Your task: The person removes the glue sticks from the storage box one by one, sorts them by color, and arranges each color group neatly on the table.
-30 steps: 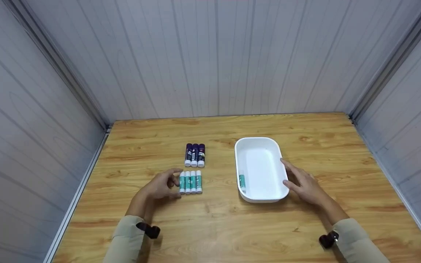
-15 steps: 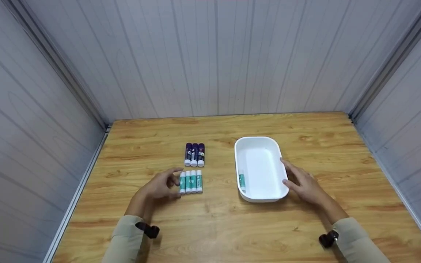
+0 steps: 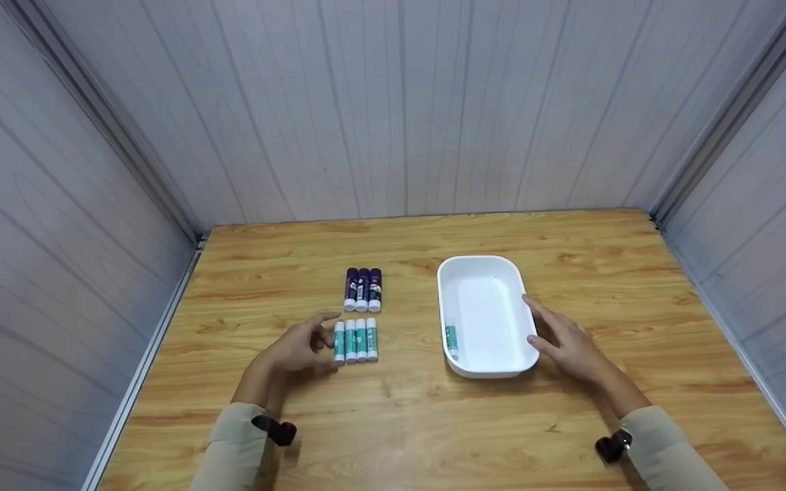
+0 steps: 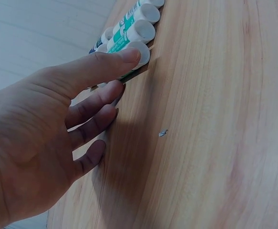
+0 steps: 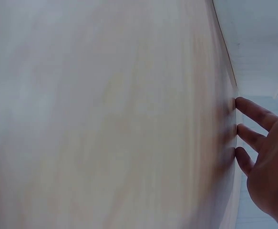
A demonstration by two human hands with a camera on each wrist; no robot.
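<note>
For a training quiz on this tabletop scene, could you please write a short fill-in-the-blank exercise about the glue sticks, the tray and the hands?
1. The row of green glue sticks beside the left hand holds ____ sticks.
2. The purple glue sticks lying behind them number ____.
3. The white tray holds ____ green stick.
4. The right hand rests against the tray's ____ side.

Missing words: four; three; one; right

We log four glue sticks [image 3: 355,339] before three more [image 3: 363,289], left of the tray [image 3: 485,273]; one glue stick [image 3: 452,339] inside.
</note>
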